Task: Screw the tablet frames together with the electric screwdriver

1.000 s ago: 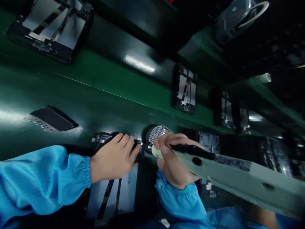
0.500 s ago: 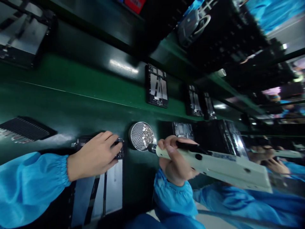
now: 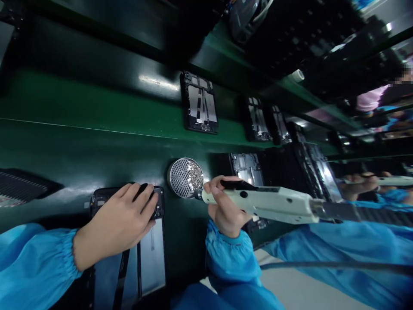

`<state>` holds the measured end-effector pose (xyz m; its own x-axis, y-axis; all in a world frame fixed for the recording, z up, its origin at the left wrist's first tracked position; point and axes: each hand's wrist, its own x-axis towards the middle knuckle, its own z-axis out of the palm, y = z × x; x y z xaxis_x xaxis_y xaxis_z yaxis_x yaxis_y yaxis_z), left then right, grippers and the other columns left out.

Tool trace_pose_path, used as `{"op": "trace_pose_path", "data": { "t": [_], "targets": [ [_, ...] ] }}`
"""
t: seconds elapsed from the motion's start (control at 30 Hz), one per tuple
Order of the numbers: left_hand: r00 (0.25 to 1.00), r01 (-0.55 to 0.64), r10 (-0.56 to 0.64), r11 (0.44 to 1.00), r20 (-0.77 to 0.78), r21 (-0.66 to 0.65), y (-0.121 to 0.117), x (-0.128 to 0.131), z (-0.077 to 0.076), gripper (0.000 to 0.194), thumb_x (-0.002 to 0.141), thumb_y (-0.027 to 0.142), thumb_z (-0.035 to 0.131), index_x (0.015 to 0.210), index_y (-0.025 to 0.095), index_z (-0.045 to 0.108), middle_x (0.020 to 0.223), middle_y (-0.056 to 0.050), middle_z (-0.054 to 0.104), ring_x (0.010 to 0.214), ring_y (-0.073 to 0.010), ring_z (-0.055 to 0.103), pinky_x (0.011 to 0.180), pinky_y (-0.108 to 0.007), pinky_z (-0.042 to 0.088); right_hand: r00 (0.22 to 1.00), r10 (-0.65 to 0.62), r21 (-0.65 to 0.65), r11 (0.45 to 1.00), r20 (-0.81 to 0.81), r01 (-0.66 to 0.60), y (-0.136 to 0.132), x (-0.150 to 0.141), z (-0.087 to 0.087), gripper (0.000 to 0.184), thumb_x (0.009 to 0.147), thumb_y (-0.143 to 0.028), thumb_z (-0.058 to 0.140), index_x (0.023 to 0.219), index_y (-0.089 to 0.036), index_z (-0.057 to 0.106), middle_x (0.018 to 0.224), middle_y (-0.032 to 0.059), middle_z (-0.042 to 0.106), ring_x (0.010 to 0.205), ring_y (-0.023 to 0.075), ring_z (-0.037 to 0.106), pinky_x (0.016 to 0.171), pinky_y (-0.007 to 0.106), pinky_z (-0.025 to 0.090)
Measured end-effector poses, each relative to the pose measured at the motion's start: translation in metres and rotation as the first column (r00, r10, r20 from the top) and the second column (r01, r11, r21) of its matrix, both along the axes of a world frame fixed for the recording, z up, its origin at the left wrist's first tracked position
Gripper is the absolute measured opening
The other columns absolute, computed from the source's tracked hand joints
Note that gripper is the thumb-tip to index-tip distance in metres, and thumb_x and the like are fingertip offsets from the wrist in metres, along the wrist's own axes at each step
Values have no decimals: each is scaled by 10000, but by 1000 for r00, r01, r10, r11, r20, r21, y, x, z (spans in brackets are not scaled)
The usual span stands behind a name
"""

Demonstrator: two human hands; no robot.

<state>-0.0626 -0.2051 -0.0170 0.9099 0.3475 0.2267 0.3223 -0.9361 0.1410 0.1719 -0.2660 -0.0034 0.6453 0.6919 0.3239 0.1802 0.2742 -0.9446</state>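
My right hand (image 3: 226, 206) is wrapped round a pale electric screwdriver (image 3: 264, 202), its dark tip at the right edge of a round metal dish (image 3: 177, 178). The dish has a perforated plate with small silvery screws (image 3: 195, 174) heaped on its right side. My left hand (image 3: 124, 219) lies over the top end of an opened tablet (image 3: 153, 254), fingers bent and somewhat apart. Something black shows between those fingers; I cannot tell whether it is a loose part. Silver panels and dark ribbon strips show on the tablet below the hand.
More opened tablets stand along the green bench's back strip, including one (image 3: 200, 103) behind the dish. Another device (image 3: 247, 168) lies right of the dish beside dark stacked pieces. A ribbed black block (image 3: 26, 185) sits at left. Another person's hand (image 3: 358, 185) works at far right.
The view has shifted slightly. The screwdriver's body has swung to lie more level, with its tip still at the dish of screws. My left hand stays on the tablet.
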Motion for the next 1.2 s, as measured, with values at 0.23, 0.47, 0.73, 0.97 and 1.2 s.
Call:
{"op": "trace_pose_path", "data": {
  "t": [0.23,0.47,0.73,0.97,1.2],
  "targets": [
    [1000,10,-11,998,13,57,-2,-1,0,457,957,350,524,1254,41,681,1296,-239,665,1075,-398,676,875,-517,596,1000,-9,-58,998,-14,8,-3,2,-3,182,733,-145,747,875,-239,682,657,-27,544,623,162,559,558,322,477],
    [1000,-19,18,996,16,92,-4,0,1,454,954,324,535,1242,11,692,1320,-297,632,1088,-403,692,896,-507,603,999,30,-44,999,-39,-32,-4,4,-3,157,736,-137,744,845,-231,679,642,-32,531,621,159,558,565,310,469],
    [995,-85,81,994,52,73,-8,-2,-7,482,974,364,483,1280,52,686,1271,-274,665,1090,-404,682,903,-539,586,999,15,-30,999,-33,-16,-3,2,-6,171,720,-122,748,838,-226,683,643,-41,531,624,153,563,561,299,468],
    [996,-80,76,994,52,74,-7,0,-9,512,992,385,454,1297,37,671,1261,-273,664,1103,-401,668,922,-519,563,999,49,68,996,12,-50,-1,-4,18,292,701,-42,674,925,-222,725,674,-33,570,610,133,569,530,272,471],
    [995,-98,98,995,18,8,-9,0,-7,539,1008,432,434,1340,60,638,1264,-273,650,1111,-399,651,918,-512,528,938,335,-21,942,91,-334,6,-45,42,374,746,-10,653,1019,-257,717,762,-20,592,653,146,574,559,319,497]
  ]
}}
